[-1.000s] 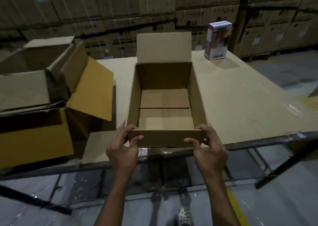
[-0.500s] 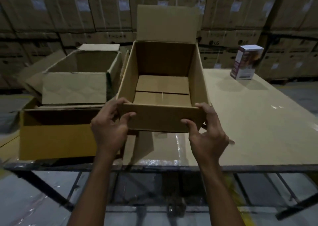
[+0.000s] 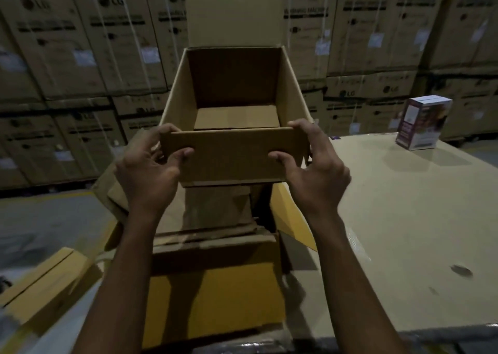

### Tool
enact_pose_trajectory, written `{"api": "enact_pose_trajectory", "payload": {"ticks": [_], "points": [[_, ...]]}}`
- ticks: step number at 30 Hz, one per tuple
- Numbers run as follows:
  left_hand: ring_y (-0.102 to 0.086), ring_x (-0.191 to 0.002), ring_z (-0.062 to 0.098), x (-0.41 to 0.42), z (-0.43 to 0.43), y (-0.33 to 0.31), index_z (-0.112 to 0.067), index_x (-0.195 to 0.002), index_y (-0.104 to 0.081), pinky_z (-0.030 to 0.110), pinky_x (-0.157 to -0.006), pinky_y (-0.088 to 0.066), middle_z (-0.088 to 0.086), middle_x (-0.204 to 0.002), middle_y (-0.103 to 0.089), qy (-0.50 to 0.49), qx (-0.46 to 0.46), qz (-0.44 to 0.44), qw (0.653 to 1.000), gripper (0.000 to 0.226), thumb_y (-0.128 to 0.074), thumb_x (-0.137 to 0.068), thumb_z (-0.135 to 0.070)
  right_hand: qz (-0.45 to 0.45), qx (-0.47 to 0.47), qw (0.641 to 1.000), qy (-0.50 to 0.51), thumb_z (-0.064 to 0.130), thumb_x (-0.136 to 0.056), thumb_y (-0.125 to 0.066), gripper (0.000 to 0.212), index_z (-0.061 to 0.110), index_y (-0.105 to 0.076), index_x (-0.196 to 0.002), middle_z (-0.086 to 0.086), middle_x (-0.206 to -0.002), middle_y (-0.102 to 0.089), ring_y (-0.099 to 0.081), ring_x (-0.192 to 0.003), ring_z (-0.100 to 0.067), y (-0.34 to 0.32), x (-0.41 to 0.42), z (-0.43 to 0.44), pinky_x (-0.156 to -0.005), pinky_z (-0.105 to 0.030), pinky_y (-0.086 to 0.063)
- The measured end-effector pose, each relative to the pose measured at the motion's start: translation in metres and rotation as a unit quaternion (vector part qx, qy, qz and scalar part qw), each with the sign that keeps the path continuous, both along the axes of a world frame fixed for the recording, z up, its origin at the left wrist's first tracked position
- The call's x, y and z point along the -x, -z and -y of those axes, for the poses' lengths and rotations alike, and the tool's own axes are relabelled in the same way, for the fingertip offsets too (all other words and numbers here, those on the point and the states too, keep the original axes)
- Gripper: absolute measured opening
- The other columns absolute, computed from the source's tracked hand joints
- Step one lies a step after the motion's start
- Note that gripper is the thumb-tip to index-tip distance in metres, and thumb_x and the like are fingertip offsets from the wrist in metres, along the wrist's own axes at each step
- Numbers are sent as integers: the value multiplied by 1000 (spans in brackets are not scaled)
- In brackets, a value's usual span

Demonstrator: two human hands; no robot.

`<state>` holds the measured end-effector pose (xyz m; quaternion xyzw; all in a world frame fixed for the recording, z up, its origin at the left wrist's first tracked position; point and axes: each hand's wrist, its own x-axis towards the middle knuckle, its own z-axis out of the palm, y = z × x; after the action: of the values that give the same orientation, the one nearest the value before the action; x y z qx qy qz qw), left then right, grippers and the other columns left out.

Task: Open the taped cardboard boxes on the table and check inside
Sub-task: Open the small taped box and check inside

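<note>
Your left thumb [image 3: 183, 153] and right thumb [image 3: 276, 155] press on the near wall of the box [image 3: 231, 165]. The other fingers [image 3: 301, 125] of each hand curl round its near corners, so your left hand [image 3: 147, 177] and right hand [image 3: 316, 177] both grip it. You hold the box in the air above the left end of the table [image 3: 404, 219], its open top turned up toward you. Its rear flap [image 3: 234, 17] stands upright, and inside you can see the folded bottom flaps [image 3: 237, 118]. Just below it sits a yellow box [image 3: 215, 294] with torn brown cardboard [image 3: 213, 235] in its open top. A small pack [image 3: 420, 123] stands at the table's far right, well apart from the box. Stacked cartons [image 3: 107, 44] marked LG fill the wall behind.
</note>
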<state>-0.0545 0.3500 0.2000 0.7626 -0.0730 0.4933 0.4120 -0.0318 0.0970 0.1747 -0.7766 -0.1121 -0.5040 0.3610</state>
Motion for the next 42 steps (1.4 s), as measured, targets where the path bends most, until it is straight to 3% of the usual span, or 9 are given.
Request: {"api": "enact_pose_trajectory", "payload": {"ticks": [3,13,19,22,25,29,35,38,42], "points": [[-72,-102,15,-33,-40,-12,-41,-113,-65,42,-82,-63,-7,-114,-70,-24,4,-11,1000,42,-85,-79,-27,1,12,1000,-3,54,-82,-80,60,34,-57,-134,0,-130,-70,-71,-106,-21,-16,-32,-32,-73,-21,-44],[-72,-92,17,-101,-121,-8,-37,-113,-68,43,-75,-63,-8,-111,-72,-88,14,-65,994,41,-86,-77,-29,-29,57,995,-71,58,-81,-78,61,29,-54,-128,-3,-119,-68,-69,-97,-20,-16,-122,-104,-67,-29,-55],[-67,-99,18,-123,-128,32,-31,-106,-73,39,-82,-58,-9,-108,-69,-79,14,-140,987,34,-86,-76,-22,-132,48,985,-97,47,-78,-86,52,25,-57,-115,2,-112,-65,-61,-97,-14,27,-149,-121,-75,-31,-50],[-65,-99,20,-129,-125,69,-25,-106,-75,29,-83,-50,1,-108,-72,-54,-17,-228,972,28,-82,-81,-16,-191,59,977,-76,44,-77,-87,46,23,-60,-110,3,-106,-64,-60,-92,-15,61,-151,-114,-76,-30,-49],[-67,-96,22,-131,-117,84,-16,-110,-76,26,-85,-47,8,-105,-75,-80,-55,-246,965,26,-76,-85,-12,-220,84,971,-51,45,-76,-87,44,22,-68,-108,1,-101,-70,-63,-91,-19,71,-154,-110,-75,-28,-43],[-62,-90,15,-136,-122,79,-14,-113,-76,26,-86,-51,9,-105,-75,-85,-47,-266,959,28,-79,-85,-13,-254,77,963,-38,46,-66,-94,47,21,-72,-99,1,-94,-73,-66,-87,-19,62,-163,-114,-75,-31,-51],[-64,-85,14,-156,-121,64,-13,-96,-79,25,-72,-48,5,-92,-73,-119,-62,-372,919,22,-88,-75,-12,-335,105,936,-18,30,-64,-98,36,22,-67,-83,3,-100,-60,-58,-92,-15,41,-171,-124,-75,-30,-54],[-67,-81,22,-169,-119,56,-12,-81,-75,31,-67,-54,7,-83,-70,-133,-102,-413,895,9,-81,-78,-6,-383,135,913,-18,16,-74,-91,26,18,-65,-74,2,-91,-60,-59,-83,-14,34,-184,-131,-62,-25,-48],[-62,-77,26,-183,-117,52,-3,-86,-72,39,-66,-55,13,-85,-66,-136,-136,-423,886,9,-64,-89,0,-402,181,898,-1,-2,-84,-73,22,15,-69,-69,-3,-76,-67,-69,-78,-21,33,-205,-138,-72,-40,-64]]}}
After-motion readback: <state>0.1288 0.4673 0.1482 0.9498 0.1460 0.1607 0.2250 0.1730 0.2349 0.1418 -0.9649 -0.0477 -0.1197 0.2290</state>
